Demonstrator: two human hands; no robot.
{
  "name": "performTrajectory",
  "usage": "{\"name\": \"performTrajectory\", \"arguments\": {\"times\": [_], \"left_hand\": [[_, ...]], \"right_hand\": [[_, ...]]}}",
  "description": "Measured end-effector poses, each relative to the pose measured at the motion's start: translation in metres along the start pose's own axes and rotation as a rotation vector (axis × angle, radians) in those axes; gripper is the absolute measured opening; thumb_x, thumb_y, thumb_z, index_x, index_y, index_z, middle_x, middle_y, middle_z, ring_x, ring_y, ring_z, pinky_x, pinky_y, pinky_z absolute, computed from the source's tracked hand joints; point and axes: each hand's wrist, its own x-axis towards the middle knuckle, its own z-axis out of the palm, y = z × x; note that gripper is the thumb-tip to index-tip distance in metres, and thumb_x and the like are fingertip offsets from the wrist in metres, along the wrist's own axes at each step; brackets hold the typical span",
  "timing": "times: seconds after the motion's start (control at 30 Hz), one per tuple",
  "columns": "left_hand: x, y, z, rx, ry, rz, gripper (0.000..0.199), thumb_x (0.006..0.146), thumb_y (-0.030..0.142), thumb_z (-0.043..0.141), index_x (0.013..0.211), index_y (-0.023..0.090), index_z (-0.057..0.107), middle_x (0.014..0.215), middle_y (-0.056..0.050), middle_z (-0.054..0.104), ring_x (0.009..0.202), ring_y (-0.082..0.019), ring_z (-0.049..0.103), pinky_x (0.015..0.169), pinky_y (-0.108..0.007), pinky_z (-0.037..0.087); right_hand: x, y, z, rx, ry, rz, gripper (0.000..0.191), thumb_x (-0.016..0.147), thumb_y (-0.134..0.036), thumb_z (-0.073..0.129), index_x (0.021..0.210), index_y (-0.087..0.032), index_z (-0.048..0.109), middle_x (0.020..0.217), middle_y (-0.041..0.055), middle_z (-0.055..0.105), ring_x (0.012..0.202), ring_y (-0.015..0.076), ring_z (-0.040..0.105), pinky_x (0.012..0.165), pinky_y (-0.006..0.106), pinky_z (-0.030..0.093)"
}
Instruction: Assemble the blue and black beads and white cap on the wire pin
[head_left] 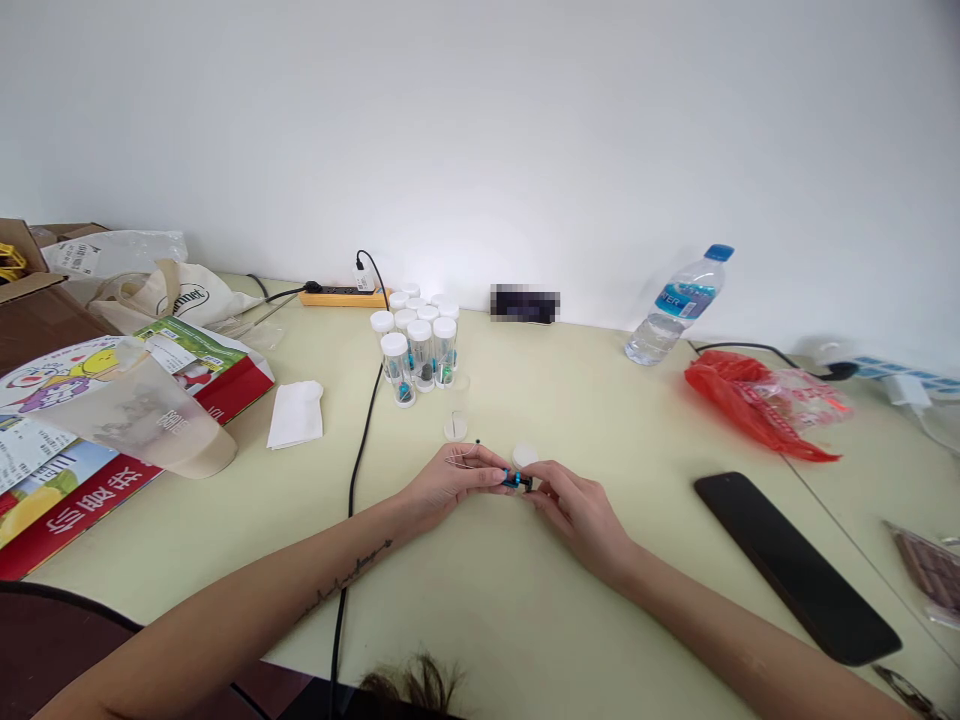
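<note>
My left hand (450, 478) pinches a small blue and black metal-looking piece (514, 480) by its left end. A thin pale wire or cord with a dark tip (478, 442) sticks up by the same hand's fingers. The fingers of my right hand (576, 505) close on the black right end of the piece, so both hands hold it just above the table. Its exact kind is too small to make out. Right behind the fingers lies a round white cap (525, 456). A second white disc (455, 428), crossed by a dark line, is beyond my left hand.
Several clear vials with white caps (403, 372) stand behind my left hand. A black cable (362, 450) runs down the table from a power strip (345, 298). Left are tissues (295, 414) and a cup (150, 415); right, a bottle (679, 305), red bag (750, 400) and phone (795, 565).
</note>
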Motion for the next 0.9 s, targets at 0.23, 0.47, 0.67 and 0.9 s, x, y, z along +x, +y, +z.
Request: {"name": "performTrajectory", "arguments": {"times": [0.23,0.47,0.67,0.9], "left_hand": [[0.0001,0.0001,0.0,-0.002,0.003,-0.003,0.019,0.07,0.021,0.073,0.086,0.012,0.07,0.088,-0.008,0.069,0.084,-0.019,0.064,0.089,-0.037,0.046],[0.0,0.0009,0.0012,-0.007,0.003,-0.003,0.021,0.069,0.023,0.074,0.086,0.012,0.07,0.089,-0.008,0.069,0.086,-0.02,0.064,0.091,-0.038,0.046],[-0.0005,0.0014,0.0022,-0.009,0.012,-0.003,0.02,0.068,0.023,0.074,0.084,0.012,0.07,0.088,-0.008,0.069,0.087,-0.02,0.063,0.091,-0.039,0.045],[-0.0004,0.0022,0.0028,-0.004,0.017,-0.007,0.022,0.066,0.025,0.075,0.084,0.013,0.07,0.088,-0.007,0.069,0.085,-0.02,0.064,0.091,-0.039,0.045]], "right_hand": [[-0.0003,0.0,0.0,-0.006,0.01,0.001,0.019,0.093,-0.019,0.042,0.111,-0.026,0.047,0.089,0.0,0.061,0.066,0.0105,0.057,0.06,0.022,0.043],[-0.0011,0.0002,0.0001,-0.025,0.014,0.003,0.02,0.093,-0.022,0.043,0.112,-0.024,0.047,0.085,0.0,0.062,0.064,0.0106,0.058,0.059,0.022,0.044],[-0.0003,-0.0012,-0.0004,-0.031,0.018,0.0,0.02,0.094,-0.022,0.042,0.113,-0.024,0.047,0.087,0.002,0.063,0.064,0.0117,0.059,0.059,0.023,0.045],[-0.0011,-0.0008,-0.0001,-0.023,0.026,-0.001,0.019,0.094,-0.023,0.042,0.112,-0.023,0.047,0.086,0.0022,0.063,0.063,0.0114,0.058,0.058,0.023,0.046]]}}
